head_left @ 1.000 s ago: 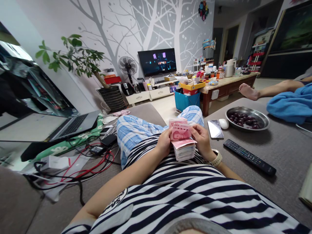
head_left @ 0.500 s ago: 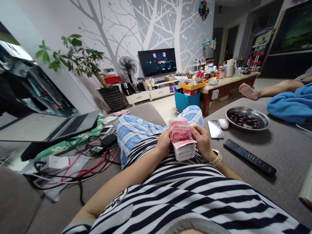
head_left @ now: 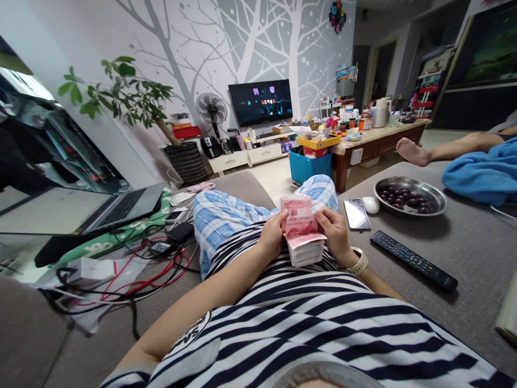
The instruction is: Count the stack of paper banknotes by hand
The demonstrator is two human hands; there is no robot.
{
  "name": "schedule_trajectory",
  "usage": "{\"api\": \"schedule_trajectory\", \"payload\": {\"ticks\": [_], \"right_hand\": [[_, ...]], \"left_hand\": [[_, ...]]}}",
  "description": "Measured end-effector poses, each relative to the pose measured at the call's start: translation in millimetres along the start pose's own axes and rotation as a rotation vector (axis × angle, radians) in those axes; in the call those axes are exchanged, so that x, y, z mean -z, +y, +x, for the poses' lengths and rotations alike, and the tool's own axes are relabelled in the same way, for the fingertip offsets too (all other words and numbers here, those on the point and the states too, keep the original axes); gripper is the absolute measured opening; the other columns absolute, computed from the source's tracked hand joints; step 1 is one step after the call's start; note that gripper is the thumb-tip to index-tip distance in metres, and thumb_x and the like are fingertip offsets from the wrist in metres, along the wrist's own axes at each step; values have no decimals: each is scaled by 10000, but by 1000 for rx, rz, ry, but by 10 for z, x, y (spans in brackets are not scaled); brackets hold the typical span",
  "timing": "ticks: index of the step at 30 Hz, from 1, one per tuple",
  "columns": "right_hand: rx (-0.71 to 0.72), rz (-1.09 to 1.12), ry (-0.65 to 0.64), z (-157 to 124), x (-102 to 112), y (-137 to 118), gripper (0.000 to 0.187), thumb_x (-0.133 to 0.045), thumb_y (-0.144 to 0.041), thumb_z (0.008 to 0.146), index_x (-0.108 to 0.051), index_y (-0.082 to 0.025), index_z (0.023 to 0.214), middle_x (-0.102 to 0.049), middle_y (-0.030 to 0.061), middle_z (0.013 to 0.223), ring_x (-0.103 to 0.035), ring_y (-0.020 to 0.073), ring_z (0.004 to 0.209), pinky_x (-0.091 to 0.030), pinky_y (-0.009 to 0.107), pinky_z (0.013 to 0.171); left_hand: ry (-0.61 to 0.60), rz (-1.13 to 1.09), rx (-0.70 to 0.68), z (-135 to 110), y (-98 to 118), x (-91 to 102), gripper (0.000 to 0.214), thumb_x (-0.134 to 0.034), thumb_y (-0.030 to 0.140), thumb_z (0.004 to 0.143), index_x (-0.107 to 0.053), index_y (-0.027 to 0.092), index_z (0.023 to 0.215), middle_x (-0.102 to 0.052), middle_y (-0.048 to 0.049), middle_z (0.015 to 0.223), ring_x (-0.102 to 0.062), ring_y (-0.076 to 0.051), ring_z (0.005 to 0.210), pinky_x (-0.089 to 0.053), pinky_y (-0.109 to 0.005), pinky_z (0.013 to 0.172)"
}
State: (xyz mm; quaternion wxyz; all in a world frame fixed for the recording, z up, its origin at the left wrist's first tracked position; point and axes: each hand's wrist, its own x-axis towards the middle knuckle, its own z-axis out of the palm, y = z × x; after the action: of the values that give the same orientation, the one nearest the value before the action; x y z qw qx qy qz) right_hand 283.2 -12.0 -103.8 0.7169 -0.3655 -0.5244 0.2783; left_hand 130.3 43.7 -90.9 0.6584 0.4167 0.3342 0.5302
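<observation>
A thick stack of red banknotes (head_left: 306, 254) is held above my lap, its cut edges facing me. Its upper notes are bent upward and show a printed "100". My left hand (head_left: 272, 235) is closed around the left side of the stack, fingers partly hidden behind it. At the right edge, my right hand (head_left: 333, 230) pinches a banknote (head_left: 304, 222) between thumb and fingers. A pale watch (head_left: 358, 262) sits on my right wrist.
On the sofa to my right lie a phone (head_left: 357, 214), a white mouse (head_left: 370, 205), a remote control (head_left: 414, 261) and a steel bowl (head_left: 438, 202) of dark round fruit. To my left are a laptop (head_left: 121, 207) and tangled cables (head_left: 169, 272). Another person's leg (head_left: 464, 145) rests beyond the bowl.
The raised note at the top has shifted, and more of the upright red notes behind it shows. Both hands stay almost in the same place.
</observation>
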Motion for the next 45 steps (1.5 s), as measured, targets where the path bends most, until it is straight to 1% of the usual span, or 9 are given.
{"api": "schedule_trajectory", "payload": {"ticks": [3,7,11,16,22,26,31,39,45], "right_hand": [[-22,47,10,-6,-2,29,568,-657,-719,859,-553,-218,612,-418,-45,536,-334,114,501,-272,275,485],[-35,77,-22,-11,-4,26,594,-587,-751,888,-602,-218,626,-506,-16,503,-385,125,470,-306,280,472],[-9,34,-21,3,1,18,541,-668,-695,865,-586,-219,619,-563,-8,530,-433,128,497,-374,284,518],[-38,-1,42,42,6,82,453,-787,-598,780,-570,-218,665,-515,-43,582,-428,125,551,-361,276,539],[-48,-19,46,61,5,136,449,-764,-585,804,-529,-222,685,-476,-45,633,-409,131,609,-350,273,560],[-28,-58,30,56,5,106,490,-705,-616,846,-481,-230,643,-435,-47,612,-381,134,605,-333,279,556],[-25,-71,36,53,2,77,496,-684,-618,861,-484,-228,629,-431,-45,600,-376,133,598,-324,280,555],[-19,-31,32,24,8,47,450,-687,-581,870,-512,-227,653,-424,-48,608,-353,130,587,-310,279,537],[0,9,25,14,-5,-2,430,-706,-555,866,-542,-222,649,-406,-57,579,-347,124,565,-335,283,553]], "left_hand": [[-34,7,26,-11,20,-8,209,-798,356,715,-730,165,764,-771,-67,752,-759,-289,845,-602,-414,851],[-9,7,2,-21,28,-22,211,-809,356,701,-735,167,756,-778,-70,766,-762,-291,853,-594,-415,871],[-23,15,8,-31,37,-32,231,-823,365,690,-733,174,782,-788,-82,796,-768,-330,910,-583,-460,908],[-61,52,6,-61,69,-41,213,-810,360,686,-750,177,777,-787,-85,792,-761,-306,847,-582,-432,869],[-134,56,41,-113,87,-50,295,-857,335,639,-776,153,857,-799,-105,838,-742,-280,770,-574,-430,842],[-106,45,36,-106,75,-49,273,-882,300,603,-776,151,807,-795,-86,817,-727,-241,747,-567,-378,819],[-58,52,11,-33,28,-11,214,-847,343,667,-760,157,726,-779,-75,766,-710,-221,716,-563,-347,788],[-13,18,2,18,-21,24,301,-827,420,708,-764,151,829,-800,-91,836,-760,-291,881,-578,-412,894],[-14,9,-10,21,-24,11,287,-834,416,642,-718,172,740,-787,-71,790,-759,-314,919,-593,-428,879]]}}
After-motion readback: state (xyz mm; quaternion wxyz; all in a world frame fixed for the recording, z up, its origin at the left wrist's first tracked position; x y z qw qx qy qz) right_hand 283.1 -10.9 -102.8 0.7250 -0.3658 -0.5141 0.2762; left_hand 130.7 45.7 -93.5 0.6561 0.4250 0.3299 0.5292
